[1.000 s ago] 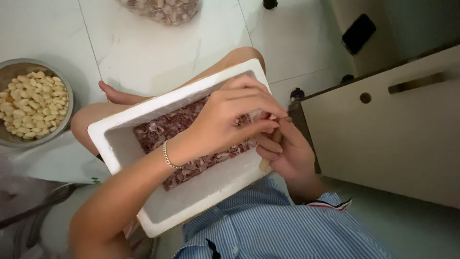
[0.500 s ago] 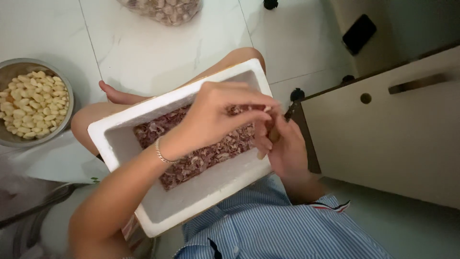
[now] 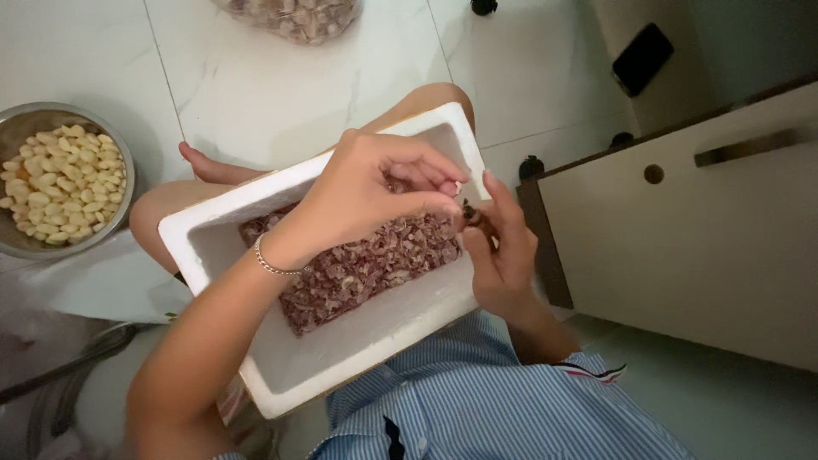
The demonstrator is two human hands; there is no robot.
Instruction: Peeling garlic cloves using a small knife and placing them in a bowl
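Between both hands [image 3: 464, 217], a small dark piece [image 3: 473, 215] sits half-hidden.

L hand [image 3: 375, 192] reaches in from lower left, forearm bare, thin bracelet at wrist, fingers curled, tips pinched together; R hand [image 3: 503, 247] comes up from lower right, palm facing L, fingers half bent, tips meeting L fingertips.

Small brownish clove [image 3: 474, 216] pinched above white box [image 3: 341, 358].
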